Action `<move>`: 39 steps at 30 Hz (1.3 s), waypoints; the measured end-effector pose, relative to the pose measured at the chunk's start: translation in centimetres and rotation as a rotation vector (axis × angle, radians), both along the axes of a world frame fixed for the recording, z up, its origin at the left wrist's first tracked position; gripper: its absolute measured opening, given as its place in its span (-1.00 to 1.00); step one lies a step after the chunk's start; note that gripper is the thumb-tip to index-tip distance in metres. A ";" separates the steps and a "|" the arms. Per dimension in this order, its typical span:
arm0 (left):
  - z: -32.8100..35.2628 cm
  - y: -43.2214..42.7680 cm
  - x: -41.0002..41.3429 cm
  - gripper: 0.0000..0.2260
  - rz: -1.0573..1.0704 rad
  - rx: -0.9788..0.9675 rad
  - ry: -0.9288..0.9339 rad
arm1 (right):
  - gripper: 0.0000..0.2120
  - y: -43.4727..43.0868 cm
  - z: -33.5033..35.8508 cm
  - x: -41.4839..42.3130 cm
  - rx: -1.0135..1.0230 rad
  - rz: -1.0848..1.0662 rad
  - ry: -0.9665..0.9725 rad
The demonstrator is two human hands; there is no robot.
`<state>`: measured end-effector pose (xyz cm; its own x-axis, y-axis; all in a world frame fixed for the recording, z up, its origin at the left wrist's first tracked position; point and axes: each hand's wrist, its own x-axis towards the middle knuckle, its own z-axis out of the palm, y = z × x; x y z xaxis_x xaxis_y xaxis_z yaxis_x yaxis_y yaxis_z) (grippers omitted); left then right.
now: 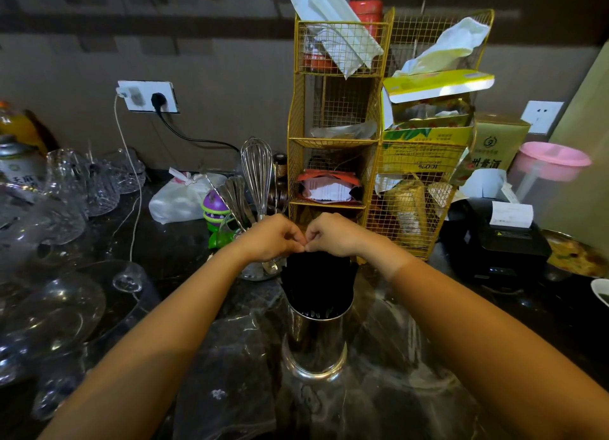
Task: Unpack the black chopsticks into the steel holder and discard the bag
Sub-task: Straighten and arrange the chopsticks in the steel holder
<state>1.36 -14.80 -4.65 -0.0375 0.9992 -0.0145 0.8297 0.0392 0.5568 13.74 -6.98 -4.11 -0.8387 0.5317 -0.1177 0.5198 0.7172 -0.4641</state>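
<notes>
Left grip (273, 238) and right grip (333, 233) meet knuckle to knuckle at centre. Each has its fingers curled and its thumb and forefinger pinched at the top edge of the bundle of slim black chopsticks (318, 281). What lies between the fingertips is too small to tell. Both bare forearms reach in from the near corners.

Dark veined stone counter (494, 324): carries everything shown and runs to the far wall.

Tall gold wire-mesh rack (333, 110): stands far and just right of centre, behind both hands, with its tiers stuffed with cartons and papers.

Clear cut-glass bowls and cups (49, 308): crowded along the left side, from near to far.

Black receipt printer (494, 242): at the right, beside the rack, with a white slip at its slot.

Cylindrical polished steel holder (314, 344): upright at near centre, between the forearms. The bundle of slim black chopsticks stands inside it, with the upper half rising above the rim to the fingertips.

White knotted plastic bag (178, 199): far left of centre.

Steel balloon whisk (257, 172): upright with spoons in a glass jar (260, 270) just left of the holder.
</notes>
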 end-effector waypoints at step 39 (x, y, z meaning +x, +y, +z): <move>11.1 -0.9 4.3 -0.96 0.066 0.625 -0.082 | -0.79 -2.8 9.5 4.3 -0.176 -0.216 0.746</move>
